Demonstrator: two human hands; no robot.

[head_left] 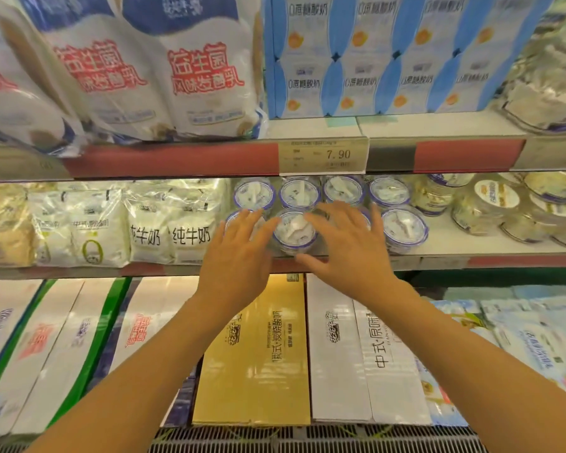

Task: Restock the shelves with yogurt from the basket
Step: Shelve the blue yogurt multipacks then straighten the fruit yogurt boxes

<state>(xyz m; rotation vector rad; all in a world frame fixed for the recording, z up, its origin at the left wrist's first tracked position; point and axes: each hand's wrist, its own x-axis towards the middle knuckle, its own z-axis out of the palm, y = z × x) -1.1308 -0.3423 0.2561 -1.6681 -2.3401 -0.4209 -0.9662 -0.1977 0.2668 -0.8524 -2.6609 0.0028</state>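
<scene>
Several clear yogurt cups with blue-rimmed lids stand in two rows on the middle shelf (438,246). One front-row yogurt cup (294,232) sits between my hands. My left hand (239,253) reaches in with straight, spread fingers over the leftmost front cup (234,217). My right hand (347,243) lies flat, fingers spread, over the cup beside the middle one. Neither hand grips anything. Another front cup (404,228) stands to the right. The basket is out of view.
Milk bags (174,230) fill the middle shelf's left side, and clear tubs (490,204) its right. Above, a price tag (322,155) reads 7.90 under large bags (190,70) and blue boxes (366,60). Cartons, one gold (262,351), lie below.
</scene>
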